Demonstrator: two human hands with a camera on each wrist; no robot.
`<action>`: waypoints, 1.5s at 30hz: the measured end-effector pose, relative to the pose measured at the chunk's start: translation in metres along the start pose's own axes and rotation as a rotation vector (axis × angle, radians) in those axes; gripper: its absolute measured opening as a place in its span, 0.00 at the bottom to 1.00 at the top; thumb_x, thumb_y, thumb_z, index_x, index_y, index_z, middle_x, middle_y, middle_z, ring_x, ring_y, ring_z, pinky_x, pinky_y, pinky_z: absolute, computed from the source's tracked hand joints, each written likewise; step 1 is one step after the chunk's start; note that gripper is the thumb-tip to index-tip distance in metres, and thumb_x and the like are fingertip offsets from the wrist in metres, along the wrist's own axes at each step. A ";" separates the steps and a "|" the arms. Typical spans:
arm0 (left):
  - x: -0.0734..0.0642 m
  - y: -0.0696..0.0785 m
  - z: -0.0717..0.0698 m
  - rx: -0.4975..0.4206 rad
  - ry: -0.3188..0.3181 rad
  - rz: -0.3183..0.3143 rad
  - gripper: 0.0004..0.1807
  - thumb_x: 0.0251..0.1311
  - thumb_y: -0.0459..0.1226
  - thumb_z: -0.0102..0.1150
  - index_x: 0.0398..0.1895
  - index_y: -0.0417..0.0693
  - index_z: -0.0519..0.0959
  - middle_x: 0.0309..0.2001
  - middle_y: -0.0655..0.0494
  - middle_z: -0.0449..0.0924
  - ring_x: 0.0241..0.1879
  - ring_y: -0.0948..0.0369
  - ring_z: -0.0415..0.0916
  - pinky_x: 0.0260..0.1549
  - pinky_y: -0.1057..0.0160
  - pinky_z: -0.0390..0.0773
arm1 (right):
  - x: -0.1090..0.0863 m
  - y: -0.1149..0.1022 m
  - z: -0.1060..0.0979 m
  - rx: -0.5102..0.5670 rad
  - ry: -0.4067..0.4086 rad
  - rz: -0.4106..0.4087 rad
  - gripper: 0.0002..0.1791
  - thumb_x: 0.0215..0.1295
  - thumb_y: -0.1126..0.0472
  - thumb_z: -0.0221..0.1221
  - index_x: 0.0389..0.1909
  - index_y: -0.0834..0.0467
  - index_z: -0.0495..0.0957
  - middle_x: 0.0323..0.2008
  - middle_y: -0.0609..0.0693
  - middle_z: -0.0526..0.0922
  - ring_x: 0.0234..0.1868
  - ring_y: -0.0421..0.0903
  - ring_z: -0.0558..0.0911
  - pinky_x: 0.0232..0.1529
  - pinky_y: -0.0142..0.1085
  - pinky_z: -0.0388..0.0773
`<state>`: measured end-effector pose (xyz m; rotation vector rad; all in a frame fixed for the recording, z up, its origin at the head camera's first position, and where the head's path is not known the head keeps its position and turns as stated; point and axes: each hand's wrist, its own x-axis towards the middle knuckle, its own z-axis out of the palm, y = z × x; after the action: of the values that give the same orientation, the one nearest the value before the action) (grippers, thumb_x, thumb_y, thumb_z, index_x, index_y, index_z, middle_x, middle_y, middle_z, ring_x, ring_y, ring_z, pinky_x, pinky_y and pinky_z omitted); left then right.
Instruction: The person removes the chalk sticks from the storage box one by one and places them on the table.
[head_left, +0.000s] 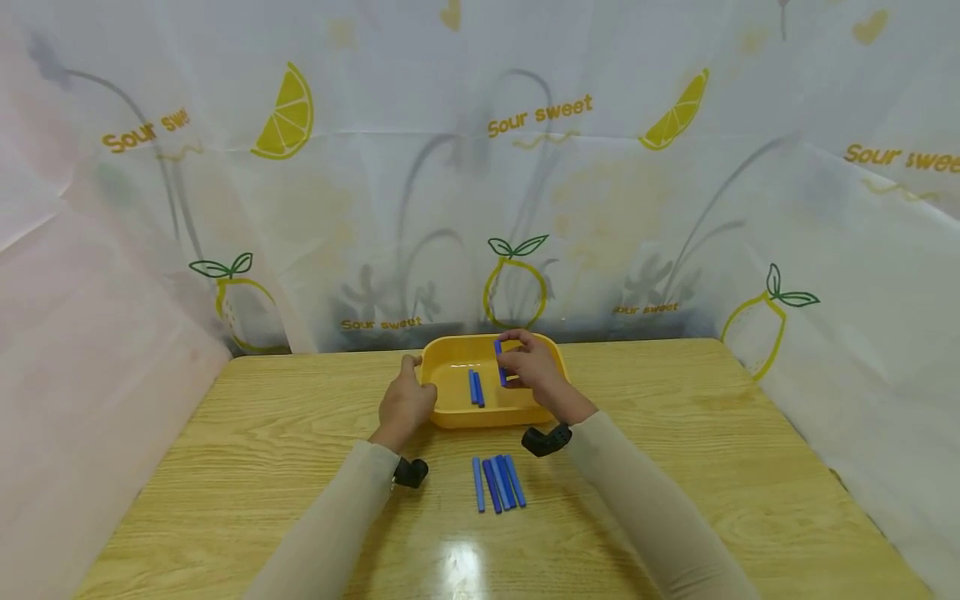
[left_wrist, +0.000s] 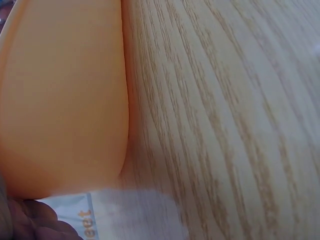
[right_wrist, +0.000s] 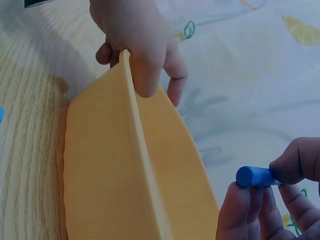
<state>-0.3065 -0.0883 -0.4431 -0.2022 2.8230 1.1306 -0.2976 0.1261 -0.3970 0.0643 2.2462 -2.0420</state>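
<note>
My right hand (head_left: 527, 367) pinches a blue chalk stick (right_wrist: 257, 176) between thumb and fingers, over the right part of the yellow basin (head_left: 487, 419). The left hand (head_left: 407, 402) grips the basin at its left end, with the thumb over the rim, as the right wrist view also shows. Inside lie two more blue chalk sticks (head_left: 479, 389), side by side on the bottom. In the left wrist view, the basin's wall (left_wrist: 65, 100) fills the left side and only some fingers (left_wrist: 37, 222) show low in the corner.
Several blue chalk sticks (head_left: 498, 483) lie in a loose row on the wooden table (head_left: 262, 450), in front of the basin and between the forearms. Behind the table's back edge hangs a white sheet (head_left: 420, 208) printed with lemons. Each wrist wears a black camera (head_left: 546, 440).
</note>
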 end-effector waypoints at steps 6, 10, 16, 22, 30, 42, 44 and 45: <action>0.001 -0.001 0.001 -0.007 -0.007 -0.025 0.32 0.60 0.39 0.45 0.70 0.59 0.56 0.20 0.52 0.72 0.16 0.57 0.64 0.15 0.63 0.63 | -0.005 -0.003 -0.002 -0.019 -0.004 -0.014 0.17 0.60 0.67 0.56 0.51 0.54 0.72 0.28 0.46 0.74 0.24 0.43 0.78 0.28 0.38 0.81; 0.001 -0.002 0.001 0.005 -0.006 -0.025 0.32 0.59 0.40 0.46 0.70 0.59 0.56 0.20 0.52 0.71 0.16 0.57 0.63 0.16 0.63 0.63 | -0.011 -0.006 -0.006 -0.039 -0.018 -0.024 0.18 0.60 0.67 0.56 0.52 0.55 0.72 0.31 0.48 0.75 0.25 0.44 0.78 0.29 0.39 0.82; 0.001 0.000 0.001 0.004 -0.007 -0.007 0.32 0.59 0.40 0.46 0.70 0.58 0.56 0.20 0.51 0.71 0.17 0.56 0.64 0.16 0.62 0.63 | -0.027 -0.013 -0.016 -0.075 -0.043 -0.057 0.19 0.61 0.66 0.56 0.54 0.55 0.70 0.33 0.50 0.75 0.27 0.45 0.79 0.30 0.41 0.82; 0.002 0.001 0.002 0.002 -0.001 -0.002 0.32 0.60 0.40 0.46 0.70 0.58 0.56 0.21 0.51 0.72 0.17 0.56 0.66 0.16 0.63 0.64 | -0.042 -0.015 -0.030 -0.164 -0.070 -0.100 0.18 0.61 0.67 0.56 0.53 0.57 0.70 0.34 0.53 0.73 0.26 0.47 0.78 0.30 0.45 0.83; 0.001 0.000 0.002 -0.010 -0.017 -0.004 0.32 0.60 0.40 0.45 0.71 0.58 0.55 0.21 0.51 0.72 0.16 0.57 0.64 0.15 0.63 0.64 | -0.060 -0.007 -0.052 -0.234 -0.090 -0.142 0.20 0.59 0.68 0.57 0.54 0.60 0.70 0.34 0.55 0.73 0.24 0.48 0.77 0.28 0.44 0.82; -0.001 -0.002 0.002 -0.011 -0.009 0.001 0.32 0.61 0.40 0.45 0.70 0.58 0.55 0.21 0.51 0.72 0.16 0.56 0.65 0.15 0.63 0.64 | -0.079 0.005 -0.069 -0.275 -0.141 -0.104 0.20 0.60 0.68 0.58 0.54 0.60 0.70 0.35 0.56 0.74 0.27 0.47 0.79 0.30 0.49 0.82; -0.001 -0.002 0.002 -0.010 -0.006 0.001 0.31 0.61 0.40 0.45 0.70 0.58 0.55 0.21 0.51 0.72 0.17 0.56 0.65 0.16 0.63 0.63 | -0.080 0.008 -0.071 -0.282 -0.187 -0.107 0.20 0.60 0.68 0.58 0.54 0.60 0.69 0.34 0.56 0.73 0.27 0.48 0.80 0.30 0.49 0.82; -0.001 -0.001 0.002 -0.009 -0.006 0.001 0.31 0.61 0.40 0.45 0.70 0.58 0.55 0.21 0.50 0.72 0.17 0.56 0.65 0.16 0.63 0.63 | -0.081 0.010 -0.071 -0.287 -0.215 -0.112 0.20 0.60 0.68 0.58 0.54 0.61 0.69 0.34 0.56 0.73 0.27 0.48 0.80 0.30 0.50 0.82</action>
<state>-0.3050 -0.0880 -0.4451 -0.1972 2.8132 1.1429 -0.2199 0.2008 -0.3915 -0.2945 2.4204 -1.6579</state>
